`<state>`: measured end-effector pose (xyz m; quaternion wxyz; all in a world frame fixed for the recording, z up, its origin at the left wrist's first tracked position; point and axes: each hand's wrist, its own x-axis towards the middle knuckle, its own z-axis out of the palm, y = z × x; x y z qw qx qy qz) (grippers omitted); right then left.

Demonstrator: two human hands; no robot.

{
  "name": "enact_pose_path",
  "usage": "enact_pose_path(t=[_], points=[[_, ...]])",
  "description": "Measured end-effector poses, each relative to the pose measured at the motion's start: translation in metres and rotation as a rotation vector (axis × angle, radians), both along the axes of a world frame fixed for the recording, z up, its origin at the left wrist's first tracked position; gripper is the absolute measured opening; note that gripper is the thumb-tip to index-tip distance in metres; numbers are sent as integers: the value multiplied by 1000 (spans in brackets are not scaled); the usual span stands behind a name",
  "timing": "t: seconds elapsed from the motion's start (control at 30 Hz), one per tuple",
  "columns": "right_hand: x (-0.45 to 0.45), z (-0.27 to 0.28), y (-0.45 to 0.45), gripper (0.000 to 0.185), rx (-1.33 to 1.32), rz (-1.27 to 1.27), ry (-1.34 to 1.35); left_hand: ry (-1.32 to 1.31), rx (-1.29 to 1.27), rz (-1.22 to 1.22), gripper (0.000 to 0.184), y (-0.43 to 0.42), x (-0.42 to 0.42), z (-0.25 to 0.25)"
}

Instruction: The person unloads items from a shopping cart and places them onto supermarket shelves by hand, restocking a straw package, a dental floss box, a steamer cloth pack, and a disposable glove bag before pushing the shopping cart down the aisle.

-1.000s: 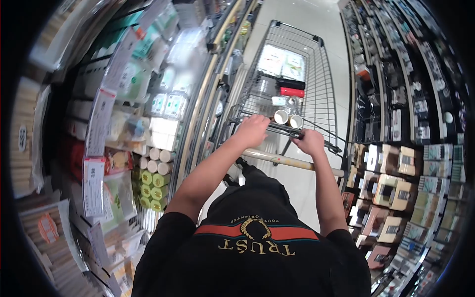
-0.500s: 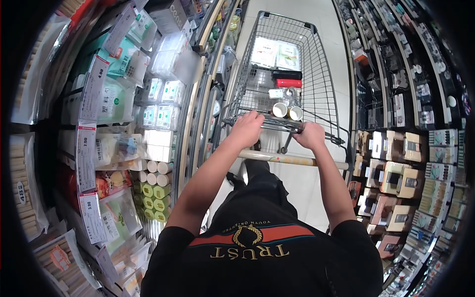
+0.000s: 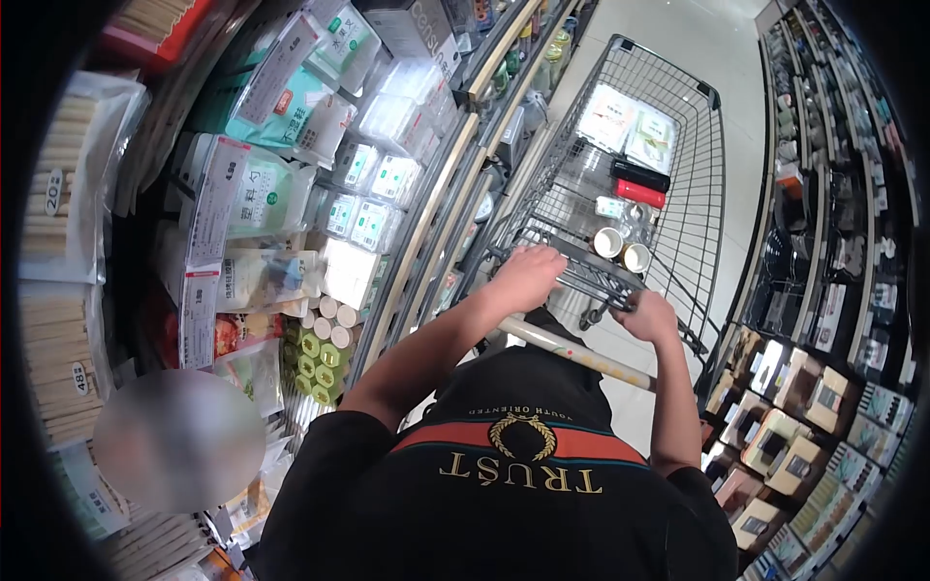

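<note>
A wire shopping cart (image 3: 712, 184) stands in front of me, slightly right of the middle. My left hand (image 3: 531, 276) is closed over the left part of its near edge. Farther right on the same edge, my right hand (image 3: 646, 315) is wrapped round the bar. Inside the cart lie two flat white packages (image 3: 607, 118), a black roll (image 3: 640, 175) and a red roll (image 3: 640, 194). Nearer to me are two round containers with white tops (image 3: 607, 242) and some clear items. A pale patterned bar (image 3: 581, 355) crosses below my hands.
Shelves with packaged goods and price tags (image 3: 215, 198) run close on the left. Green-wrapped cylinders (image 3: 317, 366) stand low there. Another shelf (image 3: 799, 290) with boxed goods lines the right. Pale floor tiles (image 3: 668, 29) show beyond the cart. A blurred round patch covers the lower left.
The view has turned, so the cart and both hands appear farther right and more tilted. More of the left shelf shows. Both hands still hold the cart's near edge.
</note>
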<state>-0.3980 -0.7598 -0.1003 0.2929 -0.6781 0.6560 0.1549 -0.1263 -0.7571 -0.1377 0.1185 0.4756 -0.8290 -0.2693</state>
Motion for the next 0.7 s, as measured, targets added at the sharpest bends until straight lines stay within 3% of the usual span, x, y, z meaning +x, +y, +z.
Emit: enact_pose_path(t=[0.27,0.33,0.43,0.47,0.53,0.6,0.67,0.7], points=[[-6,5,-29,42,137,60,-12,-45,80,8,33,-35,-9,12],[-14,6,-37,42,136,55,-24,-241,193,-40,30,-52,-15,13],[-41,3,-61,44,417,154,-528,-391,236,-127,27,-72,-28,9],[-53,-1,-77,44,419,139,-524,-489,304,-171,27,-79,-31,8],[-72,-13,-110,33,624,30,-883,-426,232,-201,27,-79,-24,-1],[-79,-43,-156,32,436,68,-879,-287,180,-145,25,-81,-21,-5],[-52,-49,-208,25,325,-1,-413,-289,145,-162,23,-82,-22,-15],[-41,-70,-228,31,188,78,-222,-246,170,-145,23,-86,-22,-9]])
